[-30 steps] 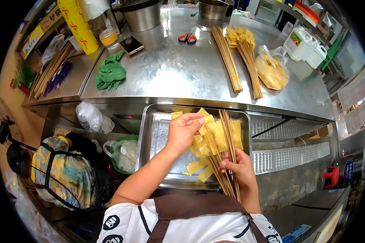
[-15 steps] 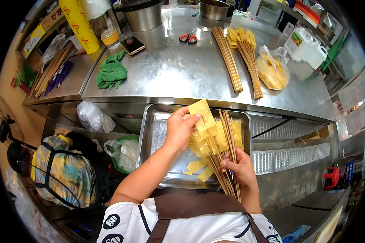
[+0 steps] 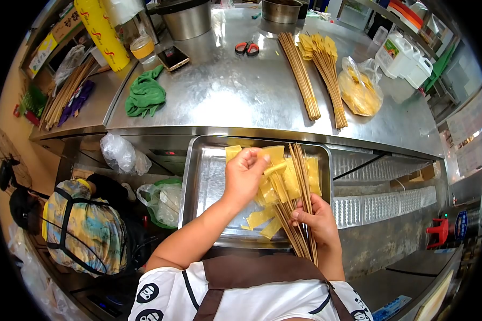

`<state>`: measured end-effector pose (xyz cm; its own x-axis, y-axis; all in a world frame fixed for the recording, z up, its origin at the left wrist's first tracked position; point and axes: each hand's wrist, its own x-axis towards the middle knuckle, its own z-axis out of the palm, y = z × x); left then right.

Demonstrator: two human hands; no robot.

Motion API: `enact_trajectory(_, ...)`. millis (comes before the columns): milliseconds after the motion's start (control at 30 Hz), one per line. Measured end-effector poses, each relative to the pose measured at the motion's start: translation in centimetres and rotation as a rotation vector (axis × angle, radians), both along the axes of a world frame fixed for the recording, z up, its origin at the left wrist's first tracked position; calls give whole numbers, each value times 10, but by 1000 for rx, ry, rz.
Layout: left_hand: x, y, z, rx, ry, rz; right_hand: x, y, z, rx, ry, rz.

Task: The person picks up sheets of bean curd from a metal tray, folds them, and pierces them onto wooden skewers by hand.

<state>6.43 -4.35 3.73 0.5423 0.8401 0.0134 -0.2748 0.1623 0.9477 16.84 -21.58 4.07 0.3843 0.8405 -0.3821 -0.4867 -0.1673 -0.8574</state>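
Thin wooden skewers [image 3: 301,235] fan up from my right hand [image 3: 317,219], whose fingers are closed round them. Flat yellow sheets [image 3: 290,179] are threaded on several of their upper ends. My left hand [image 3: 245,174] pinches the edge of a yellow sheet [image 3: 273,156] at the top of the bunch; its fingertips partly cover it. Beneath both hands lies a steel tray [image 3: 203,184] holding more yellow sheets and a few loose pieces [image 3: 260,218] near its front.
On the steel counter [image 3: 209,107] are a green cloth [image 3: 145,92], a phone [image 3: 173,58], scissors [image 3: 247,48], two skewer bundles [image 3: 300,77] and a bag of yellow pieces [image 3: 360,93]. A person [image 3: 85,224] is at the lower left.
The sheet that my left hand held raised has come down and folded at the skewer tips. My left hand moved slightly, while my right hand kept its hold.
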Motion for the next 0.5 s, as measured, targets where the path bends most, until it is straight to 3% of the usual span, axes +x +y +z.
enact_trajectory(500, 6, 4, 6, -17, 35, 78, 1, 0, -1, -11, -16, 2)
